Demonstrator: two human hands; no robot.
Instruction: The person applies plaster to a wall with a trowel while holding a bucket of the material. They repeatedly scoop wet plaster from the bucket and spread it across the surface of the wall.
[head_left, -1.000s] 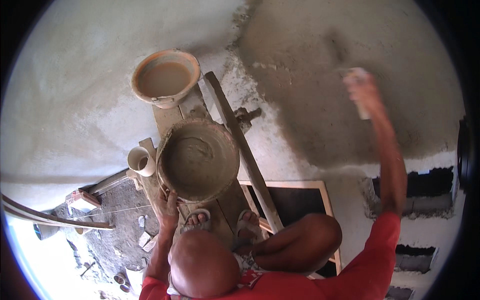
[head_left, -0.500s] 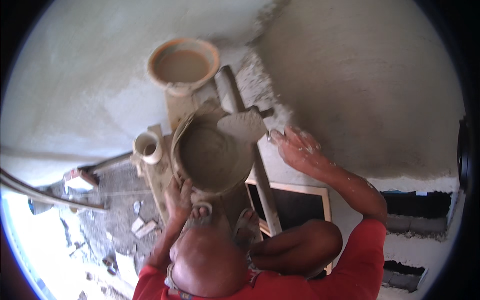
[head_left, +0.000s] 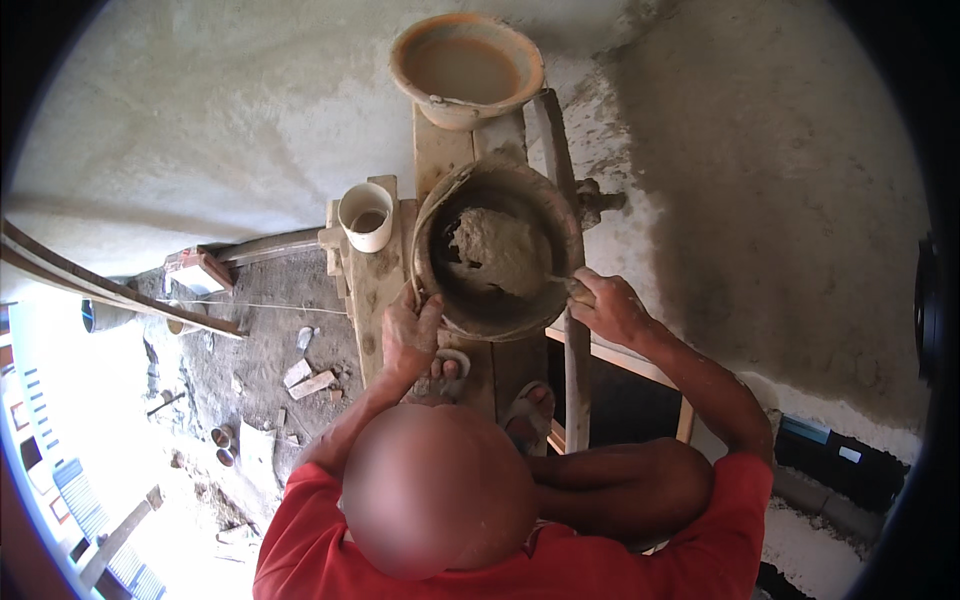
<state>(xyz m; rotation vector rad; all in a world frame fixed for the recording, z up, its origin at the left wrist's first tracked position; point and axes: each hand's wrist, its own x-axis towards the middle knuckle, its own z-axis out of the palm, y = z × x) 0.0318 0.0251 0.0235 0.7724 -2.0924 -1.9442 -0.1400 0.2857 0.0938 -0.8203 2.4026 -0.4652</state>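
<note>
Gripping handle of trowel [head_left: 578,291] in right hand [head_left: 612,310], with fingers wrapped round it, at near right rim of round mortar tub [head_left: 556,225]. Steadying same tub at near left rim with left hand [head_left: 410,335], with fingers and thumb closed about lip.

Progress: judged partway. Noted at right: broad, darker, fairly even coating on wall [head_left: 760,200]. Judged unfinished: pale, rough strip [head_left: 603,115] along left edge of that coating. Also unspent: thick, uneven lump of mortar [head_left: 500,240] in tub.

Orientation of trowel: pointing from right hand toward far left, into tub. Long axis slanting across near right rim, with handle end nearer to right hand and front end toward mortar. Cannot tell exact lie or tilt of blade; not separable by eye from mortar.

Surroundings: on planks [head_left: 440,150], beyond tub, basin [head_left: 465,112] of cloudy water; left of tub, white pot [head_left: 370,240] with some contents low inside. Just right of tub, wooden bar [head_left: 578,390] running roughly lengthwise beside planks.
</note>
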